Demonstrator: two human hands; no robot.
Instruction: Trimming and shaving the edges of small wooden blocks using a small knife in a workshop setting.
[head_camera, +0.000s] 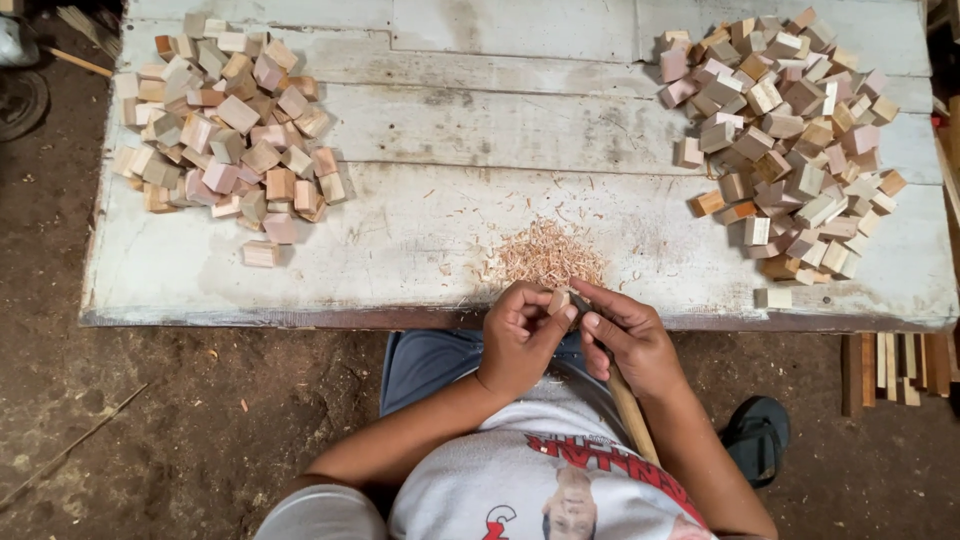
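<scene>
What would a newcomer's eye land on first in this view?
Two heaps of small wooden blocks on the pale plank table: the left heap and the larger right heap. Between them, a mound of shavings lies just beyond the left hand and right hand, which pinch a small wood piece.

Pretty even, soft daylight here, no harsh glare. The pale board (450, 130) is brightest, the dirt floor (150, 400) goes dim toward the frame's corners. Sharp overall, slight wide-angle bending at edges.
</scene>
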